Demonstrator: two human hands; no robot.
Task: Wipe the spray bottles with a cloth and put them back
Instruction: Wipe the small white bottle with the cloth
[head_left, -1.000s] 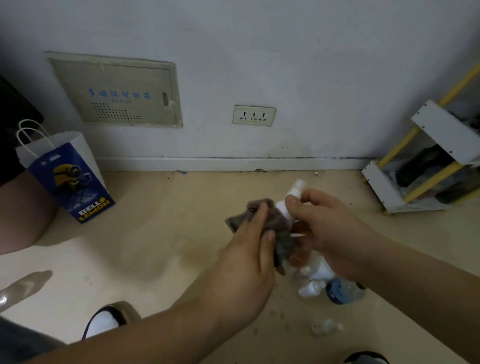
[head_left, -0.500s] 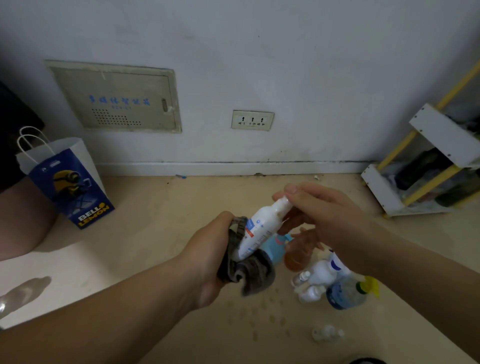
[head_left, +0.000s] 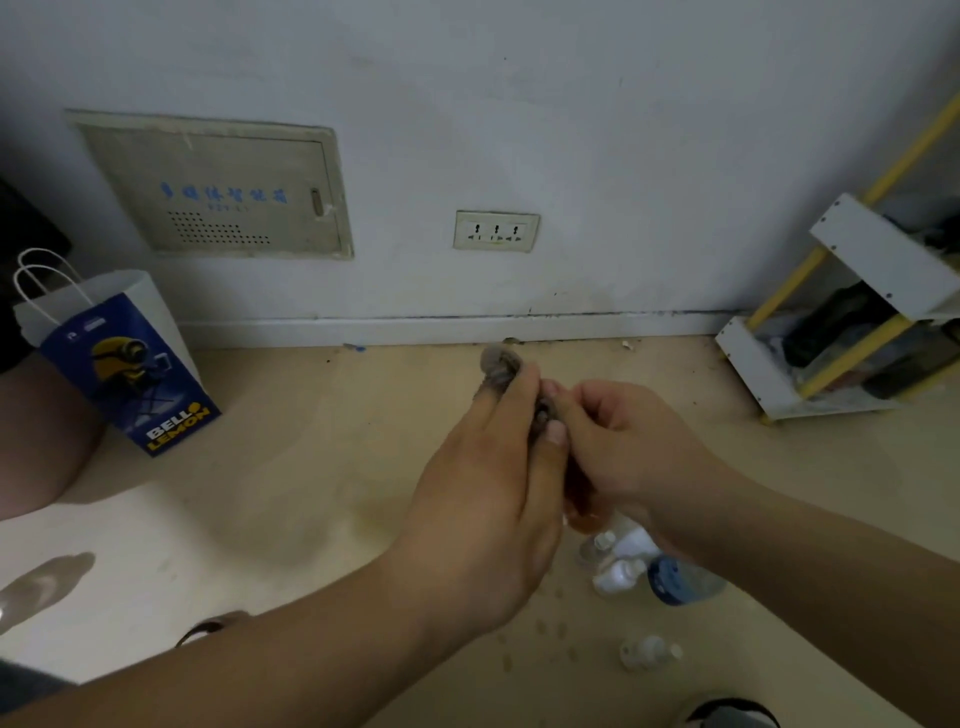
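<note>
Gripping cloth (head_left: 498, 365) in left hand (head_left: 483, 499), pinching same with curled right hand (head_left: 628, 447); below, on floor (head_left: 311, 467), cluster of bottles (head_left: 626, 571)

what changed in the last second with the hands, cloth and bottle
The left hand slid the cloth up over the white bottle, which showed half a second ago and is now hidden between both hands. The right hand closed in against the cloth; what it grips can't be seen. The bottles on the floor and the paper bag stayed put.
</note>
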